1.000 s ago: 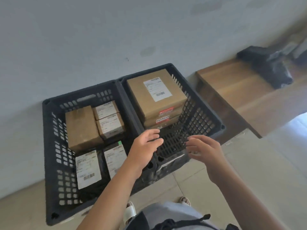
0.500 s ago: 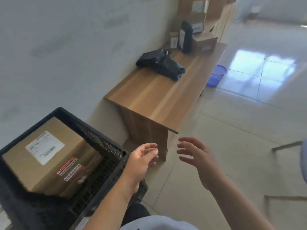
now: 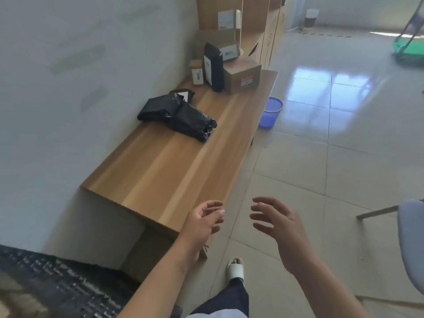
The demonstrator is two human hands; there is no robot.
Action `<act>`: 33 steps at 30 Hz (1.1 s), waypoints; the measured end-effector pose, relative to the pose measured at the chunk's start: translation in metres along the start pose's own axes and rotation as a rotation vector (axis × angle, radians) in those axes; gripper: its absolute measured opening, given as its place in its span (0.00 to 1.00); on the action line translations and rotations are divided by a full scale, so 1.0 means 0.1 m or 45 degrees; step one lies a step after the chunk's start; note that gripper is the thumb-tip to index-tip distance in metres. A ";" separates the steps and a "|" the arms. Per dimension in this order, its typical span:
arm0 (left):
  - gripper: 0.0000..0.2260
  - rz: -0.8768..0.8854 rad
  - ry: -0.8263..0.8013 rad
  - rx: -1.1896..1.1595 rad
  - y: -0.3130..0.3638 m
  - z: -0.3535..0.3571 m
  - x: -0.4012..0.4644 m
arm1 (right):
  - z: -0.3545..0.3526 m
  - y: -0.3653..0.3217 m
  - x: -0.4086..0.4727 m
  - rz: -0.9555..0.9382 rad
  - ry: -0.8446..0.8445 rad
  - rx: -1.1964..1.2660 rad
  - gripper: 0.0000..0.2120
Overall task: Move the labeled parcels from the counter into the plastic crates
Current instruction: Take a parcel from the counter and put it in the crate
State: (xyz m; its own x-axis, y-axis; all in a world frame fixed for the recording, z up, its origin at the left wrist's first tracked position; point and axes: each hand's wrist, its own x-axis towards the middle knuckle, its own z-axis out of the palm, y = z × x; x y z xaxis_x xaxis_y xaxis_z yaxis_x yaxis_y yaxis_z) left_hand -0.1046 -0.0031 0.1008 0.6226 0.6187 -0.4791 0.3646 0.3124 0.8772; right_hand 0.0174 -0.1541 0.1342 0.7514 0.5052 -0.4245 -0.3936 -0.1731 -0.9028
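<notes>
View has swung from crates (image 3: 46, 288) to counter (image 3: 174, 171): I hold left hand (image 3: 202, 222) and right hand (image 3: 278, 220) released, empty, short of black parcels (image 3: 176, 115) lying mid-counter, next to fetch.

daylight came from far beyond the right hand (image 3: 283, 228), throwing white glare on the floor tiles (image 3: 321, 88). the wall left of the left hand (image 3: 203, 222) stayed dim. edges bowed; the crate (image 3: 57, 288) was blurred.

Your crate (image 3: 57, 292) is cut off at the near-left corner and blurred. Labels on the far boxes (image 3: 243, 75) are too small to read. A chair (image 3: 410, 244) runs off the right edge.
</notes>
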 end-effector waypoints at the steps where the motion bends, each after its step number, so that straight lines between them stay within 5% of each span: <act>1: 0.07 0.005 0.003 -0.020 0.13 0.05 0.19 | 0.01 -0.13 0.19 0.002 -0.008 -0.018 0.07; 14: 0.06 0.021 0.204 -0.139 1.19 0.04 1.92 | 0.30 -1.24 2.14 0.029 -0.192 -0.148 0.10; 25: 0.05 -0.166 0.854 -0.101 1.61 -0.56 3.40 | 1.24 -1.70 4.32 0.167 -0.673 -0.400 0.09; 33: 0.36 -0.371 1.158 -0.111 2.30 -0.86 4.83 | 1.41 -1.88 5.49 0.400 -0.891 -0.482 0.10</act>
State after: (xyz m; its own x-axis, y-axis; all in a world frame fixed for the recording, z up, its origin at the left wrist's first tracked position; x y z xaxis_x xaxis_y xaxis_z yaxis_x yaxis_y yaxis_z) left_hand 0.2210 0.4298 0.0739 -0.2736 0.8198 -0.5031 0.3446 0.5719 0.7444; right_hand 0.4295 0.2752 0.0807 0.0883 0.7706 -0.6312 -0.2318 -0.6004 -0.7654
